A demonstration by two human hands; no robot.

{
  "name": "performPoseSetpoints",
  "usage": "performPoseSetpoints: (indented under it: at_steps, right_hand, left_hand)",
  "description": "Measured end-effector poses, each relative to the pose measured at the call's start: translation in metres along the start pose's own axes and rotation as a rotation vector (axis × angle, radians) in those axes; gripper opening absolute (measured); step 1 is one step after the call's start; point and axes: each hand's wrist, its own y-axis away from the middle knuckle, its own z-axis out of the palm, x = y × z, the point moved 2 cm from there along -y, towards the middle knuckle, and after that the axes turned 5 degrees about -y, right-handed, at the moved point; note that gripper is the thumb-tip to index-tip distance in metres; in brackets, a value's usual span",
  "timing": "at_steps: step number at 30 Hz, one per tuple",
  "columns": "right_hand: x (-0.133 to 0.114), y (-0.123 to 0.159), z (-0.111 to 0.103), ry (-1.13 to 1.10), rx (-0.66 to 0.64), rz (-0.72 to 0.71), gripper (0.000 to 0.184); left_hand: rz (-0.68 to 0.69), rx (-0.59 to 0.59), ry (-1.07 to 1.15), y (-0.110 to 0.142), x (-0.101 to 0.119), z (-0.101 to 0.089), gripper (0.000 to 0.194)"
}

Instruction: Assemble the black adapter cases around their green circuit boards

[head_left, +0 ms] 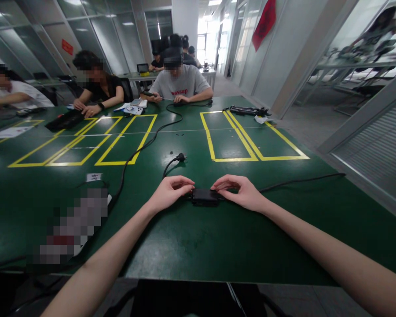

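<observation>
A black power adapter (205,198) lies on the green tabletop in front of me, with a cable at each end. At its left end, my left hand (172,191) is closed, thumb and fingertips pinching its edge. My right hand (239,191) grips the opposite end in the same way, its fingertips resting on the top edge. Beyond my left hand a black mains plug (181,157) lies on a short curved cord. From behind my right hand a thin black cable (303,180) runs to the table's right edge.
A pixelated object (82,224) lies at the left, beside a long black cable (148,143) and a small label (94,177). Yellow tape (236,160) marks rectangles on the table. A folded black tripod-like item (247,110) lies far right. Several people sit across the table.
</observation>
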Motion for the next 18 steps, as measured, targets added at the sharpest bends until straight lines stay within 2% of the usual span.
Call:
performPoseSetpoints:
  at_steps: [5,10,18]
  right_hand:
    - [-0.003,0.001,0.002,0.127,-0.028,-0.055,0.018]
    - [-0.006,0.002,0.001,0.245,-0.054,-0.139,0.019]
    - [0.001,0.004,0.003,0.392,-0.154,-0.241,0.033]
  left_hand:
    - [0.066,-0.003,-0.153,0.004,0.006,0.003,0.024]
    - [0.182,0.017,-0.316,0.006,0.01,0.004,0.022]
    - [0.312,0.039,-0.451,0.008,0.012,0.004,0.019]
